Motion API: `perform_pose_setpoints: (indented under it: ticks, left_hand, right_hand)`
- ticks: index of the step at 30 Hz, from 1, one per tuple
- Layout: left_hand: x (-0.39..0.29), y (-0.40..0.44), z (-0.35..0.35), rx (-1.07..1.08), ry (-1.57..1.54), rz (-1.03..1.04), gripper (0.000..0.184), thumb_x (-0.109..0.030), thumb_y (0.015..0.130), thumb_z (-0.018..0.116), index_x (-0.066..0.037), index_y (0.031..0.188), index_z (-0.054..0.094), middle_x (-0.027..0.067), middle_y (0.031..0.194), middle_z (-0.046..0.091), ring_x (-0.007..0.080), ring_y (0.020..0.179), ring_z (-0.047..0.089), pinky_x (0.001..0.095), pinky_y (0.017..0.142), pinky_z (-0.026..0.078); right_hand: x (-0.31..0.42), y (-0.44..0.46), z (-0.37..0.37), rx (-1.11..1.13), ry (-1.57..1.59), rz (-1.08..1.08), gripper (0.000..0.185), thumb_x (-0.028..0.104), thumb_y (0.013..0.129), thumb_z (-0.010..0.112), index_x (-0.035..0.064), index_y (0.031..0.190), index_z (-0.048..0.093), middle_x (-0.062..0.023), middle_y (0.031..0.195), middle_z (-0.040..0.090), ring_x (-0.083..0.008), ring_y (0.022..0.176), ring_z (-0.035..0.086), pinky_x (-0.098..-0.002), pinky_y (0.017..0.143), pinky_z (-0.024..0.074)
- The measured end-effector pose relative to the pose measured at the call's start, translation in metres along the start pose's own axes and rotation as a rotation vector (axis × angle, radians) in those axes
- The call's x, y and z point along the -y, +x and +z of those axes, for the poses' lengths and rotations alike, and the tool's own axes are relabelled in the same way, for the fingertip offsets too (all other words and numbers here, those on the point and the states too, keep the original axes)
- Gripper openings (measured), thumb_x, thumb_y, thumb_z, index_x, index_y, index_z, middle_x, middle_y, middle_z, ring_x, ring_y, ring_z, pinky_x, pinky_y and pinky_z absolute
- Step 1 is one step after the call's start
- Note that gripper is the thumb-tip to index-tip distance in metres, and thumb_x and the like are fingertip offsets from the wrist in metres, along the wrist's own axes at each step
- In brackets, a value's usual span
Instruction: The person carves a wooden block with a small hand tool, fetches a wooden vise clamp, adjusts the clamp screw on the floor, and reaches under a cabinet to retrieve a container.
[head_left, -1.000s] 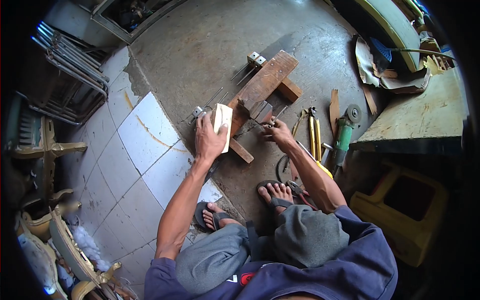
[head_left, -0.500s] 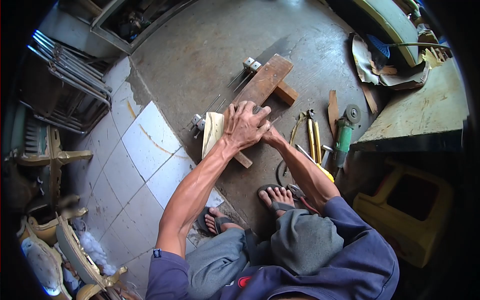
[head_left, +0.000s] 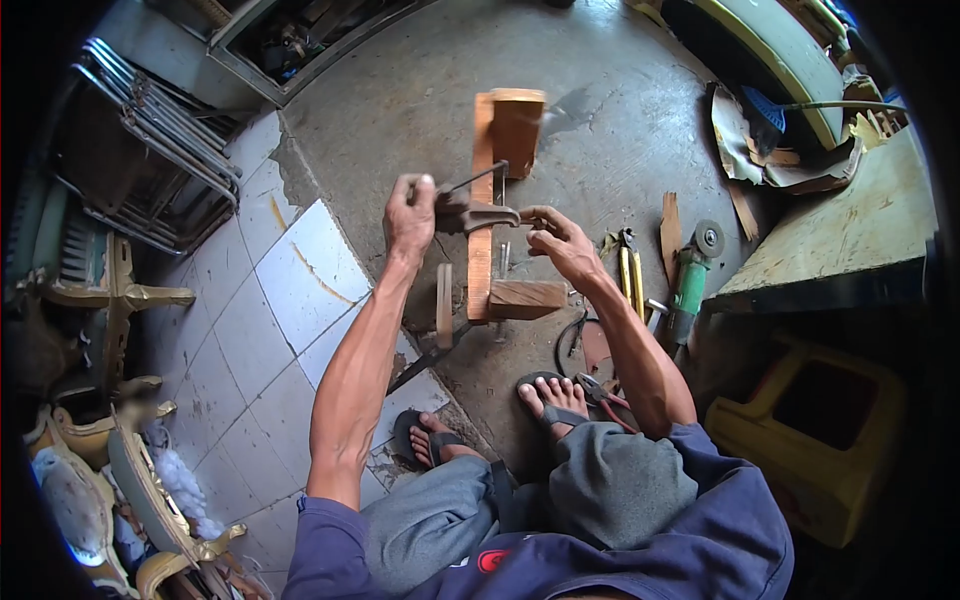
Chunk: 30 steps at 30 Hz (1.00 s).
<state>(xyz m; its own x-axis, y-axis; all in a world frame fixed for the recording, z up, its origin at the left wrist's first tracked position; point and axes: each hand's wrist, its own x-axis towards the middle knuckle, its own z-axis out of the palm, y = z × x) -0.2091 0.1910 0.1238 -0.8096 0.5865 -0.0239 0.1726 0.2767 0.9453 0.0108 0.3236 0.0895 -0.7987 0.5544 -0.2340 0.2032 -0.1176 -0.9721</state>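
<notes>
A wooden bench-like piece [head_left: 480,270] stands tipped on its edge on the floor, its two cross blocks pointing right. Across its middle lies a dark metal tool with a curved end [head_left: 492,217], perhaps a clamp; its exact kind is unclear. My left hand [head_left: 408,220] is closed at the left of the wood, around the tool's dark end. Beside it a thin dark rod [head_left: 478,178] slants up over the wood. My right hand [head_left: 562,245] has its fingers bent together at the curved end; what they pinch is too small to make out.
A narrow wood piece [head_left: 444,305] stands left of the bench piece. To the right lie yellow-handled pincers [head_left: 632,275], a green angle grinder [head_left: 690,285] and red-handled pliers [head_left: 605,395]. Stacked metal frames [head_left: 165,140] stand left, a wooden board [head_left: 830,240] right.
The wooden piece has turned from slanting to upright in view and tipped onto its edge. My hands, together on top of it before, are now apart on either side.
</notes>
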Motion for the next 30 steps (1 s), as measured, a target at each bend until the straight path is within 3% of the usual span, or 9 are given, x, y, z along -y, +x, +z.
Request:
perform_pose_setpoints:
  ticks: [2, 3, 6, 8, 11, 13, 17, 23, 30]
  left_hand:
    - [0.053, -0.001, 0.001, -0.025, -0.222, -0.082, 0.027, -0.035, 0.102, 0.057, -0.009, 0.097, 0.060, -0.0004, 0.084, 0.060, 0.0114, 0.076, 0.053, 0.0301, 0.073, 0.047]
    - [0.065, -0.010, -0.002, -0.022, -0.298, -0.135, 0.028, -0.035, 0.103, 0.056, -0.008, 0.097, 0.059, -0.0002, 0.084, 0.060, 0.0115, 0.077, 0.053, 0.0305, 0.075, 0.047]
    - [0.063, -0.027, -0.013, 0.039, -0.510, -0.245, 0.031, -0.036, 0.105, 0.055, -0.006, 0.098, 0.056, 0.0006, 0.086, 0.058, 0.0113, 0.082, 0.053, 0.0308, 0.080, 0.046]
    - [0.076, -0.020, -0.016, 0.039, -0.406, -0.197, 0.033, -0.038, 0.105, 0.054, -0.007, 0.098, 0.056, -0.0002, 0.088, 0.055, 0.0111, 0.084, 0.051, 0.0303, 0.083, 0.044]
    - [0.087, -0.017, -0.018, 0.041, -0.328, -0.188, 0.033, -0.039, 0.105, 0.053, -0.007, 0.098, 0.055, -0.0010, 0.089, 0.052, 0.0113, 0.086, 0.047, 0.0299, 0.084, 0.041]
    - [0.085, -0.018, -0.019, 0.032, -0.305, -0.182, 0.032, -0.039, 0.106, 0.053, -0.007, 0.099, 0.055, -0.0012, 0.089, 0.051, 0.0114, 0.086, 0.046, 0.0300, 0.084, 0.040]
    - [0.070, -0.024, -0.019, 0.022, -0.254, -0.152, 0.032, -0.038, 0.106, 0.052, -0.007, 0.099, 0.055, -0.0009, 0.090, 0.050, 0.0116, 0.087, 0.044, 0.0299, 0.085, 0.040]
    - [0.068, -0.023, -0.017, 0.014, -0.225, -0.125, 0.032, -0.038, 0.106, 0.052, -0.006, 0.099, 0.056, -0.0009, 0.090, 0.051, 0.0117, 0.088, 0.045, 0.0300, 0.085, 0.040]
    - [0.046, -0.028, -0.011, -0.016, -0.123, -0.069, 0.032, -0.036, 0.106, 0.052, -0.005, 0.096, 0.055, 0.0002, 0.086, 0.052, 0.0121, 0.085, 0.048, 0.0304, 0.082, 0.042]
  right_hand:
    - [0.020, -0.003, 0.005, 0.045, 0.156, 0.083, 0.032, 0.021, 0.103, 0.054, 0.0005, 0.126, 0.061, -0.0041, 0.087, 0.061, -0.0115, 0.078, 0.061, -0.0301, 0.074, 0.0554]
    - [0.013, 0.002, 0.004, 0.079, -0.034, 0.115, 0.033, 0.021, 0.107, 0.048, 0.0017, 0.133, 0.057, -0.0051, 0.089, 0.062, -0.0112, 0.075, 0.062, -0.0297, 0.071, 0.0585]
    - [0.004, -0.007, 0.009, 0.152, 0.103, 0.066, 0.035, 0.017, 0.104, 0.050, 0.0041, 0.137, 0.054, -0.0086, 0.095, 0.069, -0.0140, 0.080, 0.067, -0.0321, 0.070, 0.0587]
    - [0.007, -0.018, 0.012, 0.069, -0.169, -0.057, 0.043, 0.017, 0.102, 0.054, 0.0064, 0.144, 0.047, -0.0140, 0.109, 0.072, -0.0187, 0.083, 0.069, -0.0344, 0.074, 0.0590]
    - [0.001, -0.022, 0.012, 0.016, -0.356, -0.209, 0.052, 0.019, 0.099, 0.060, 0.0086, 0.147, 0.043, -0.0150, 0.111, 0.071, -0.0259, 0.089, 0.071, -0.0386, 0.080, 0.0577]
    - [0.009, -0.025, 0.006, 0.029, -0.897, -0.447, 0.061, 0.026, 0.095, 0.067, 0.0093, 0.148, 0.041, -0.0152, 0.109, 0.069, -0.0308, 0.096, 0.069, -0.0412, 0.084, 0.0553]
    - [-0.009, -0.008, -0.006, 0.032, -1.142, -0.722, 0.068, 0.042, 0.091, 0.067, 0.0050, 0.144, 0.045, -0.0125, 0.103, 0.069, -0.0285, 0.093, 0.069, -0.0394, 0.080, 0.0547]
    - [-0.008, -0.003, -0.008, 0.076, -1.211, -0.653, 0.062, 0.048, 0.094, 0.060, 0.0052, 0.137, 0.049, -0.0100, 0.089, 0.071, -0.0289, 0.078, 0.070, -0.0389, 0.071, 0.0549]
    - [-0.010, -0.007, -0.013, 0.048, -1.175, -0.585, 0.061, 0.050, 0.094, 0.059, 0.0073, 0.137, 0.049, -0.0106, 0.087, 0.069, -0.0309, 0.080, 0.070, -0.0403, 0.067, 0.0562]
